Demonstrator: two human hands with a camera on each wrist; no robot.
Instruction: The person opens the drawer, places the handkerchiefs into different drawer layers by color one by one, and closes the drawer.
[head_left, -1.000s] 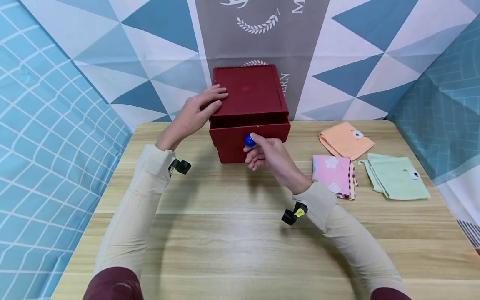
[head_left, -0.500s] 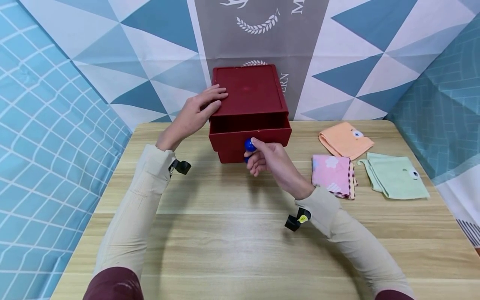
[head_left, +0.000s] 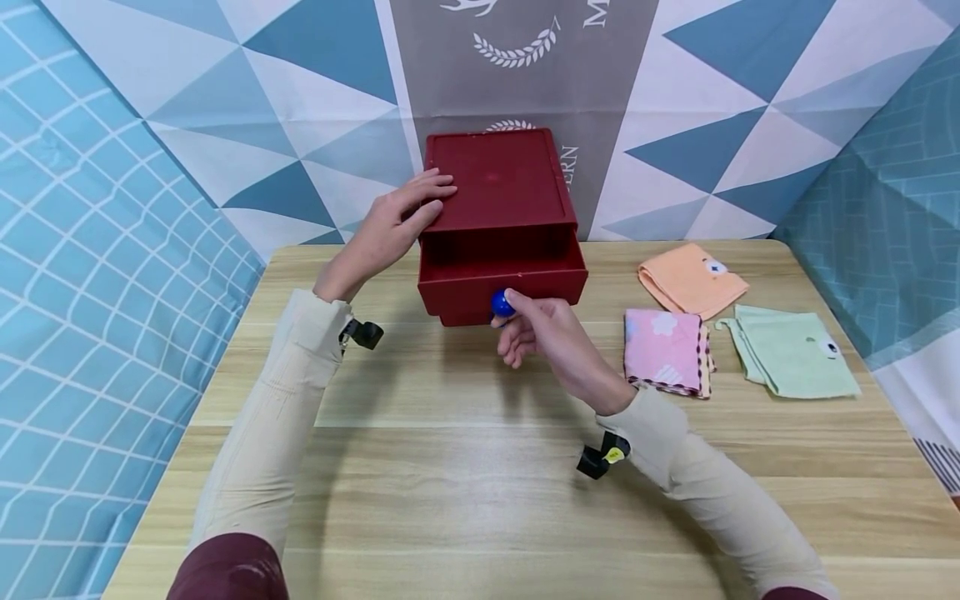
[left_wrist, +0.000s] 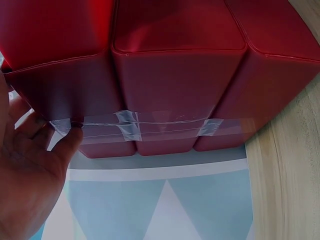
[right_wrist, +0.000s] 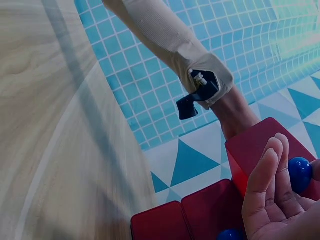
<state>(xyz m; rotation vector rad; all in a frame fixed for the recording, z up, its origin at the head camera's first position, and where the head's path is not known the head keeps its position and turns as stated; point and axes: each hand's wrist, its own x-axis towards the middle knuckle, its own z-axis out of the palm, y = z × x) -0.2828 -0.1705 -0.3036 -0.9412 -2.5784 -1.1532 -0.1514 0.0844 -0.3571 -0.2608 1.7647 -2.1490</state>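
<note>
As the left grip rests, fingers straight, on the red box, the right grip pinches the blue knob of its jutting top drawer, likely light, stiff plastic and best held right there.

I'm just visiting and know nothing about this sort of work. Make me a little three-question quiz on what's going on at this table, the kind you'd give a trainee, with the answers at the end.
1. Multiple choice: What does the right hand pinch?
A) a spoon
B) a blue knob
C) a pen
2. True or false: The left hand touches the red cabinet.
3. Count: How many folded cloths lie on the table, and in what main colours?

Key:
1. B; the knob is on the front of the partly open top drawer.
2. True; its fingers rest on the top, at the left edge.
3. Three: orange, pink and green.
</note>
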